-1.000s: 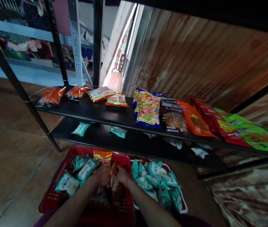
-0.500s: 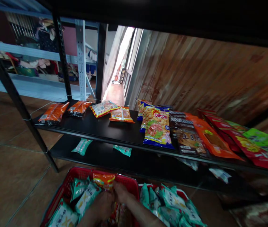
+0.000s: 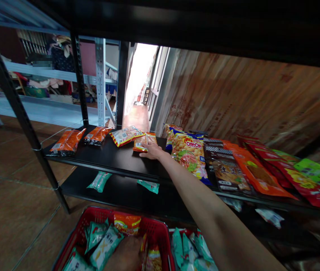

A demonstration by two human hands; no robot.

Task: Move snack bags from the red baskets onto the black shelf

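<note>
My right hand [image 3: 150, 151] reaches out over the middle black shelf [image 3: 111, 158], with my arm stretched across its front edge. Its fingers close on the near edge of an orange snack packet [image 3: 142, 141], which lies beside a yellow-and-red packet [image 3: 126, 135]. My left hand [image 3: 126, 253] is low in the red basket [image 3: 97, 216], among teal packets [image 3: 105, 242] and an orange packet [image 3: 127, 223]. Only the back of this hand shows and its fingers are hidden.
Further along the shelf lie a blue-edged snack bag [image 3: 189, 154], a dark packet [image 3: 222, 165], and orange, red and green bags. Two orange packets [image 3: 68, 141] sit at the left end. Teal packets [image 3: 99, 181] lie on the lower shelf, and a second basket of teal packets [image 3: 193, 248] stands at the right.
My right hand has left the basket and moved up and forward to the shelf, onto the orange packet. The camera has tilted up. My left hand stays in the basket.
</note>
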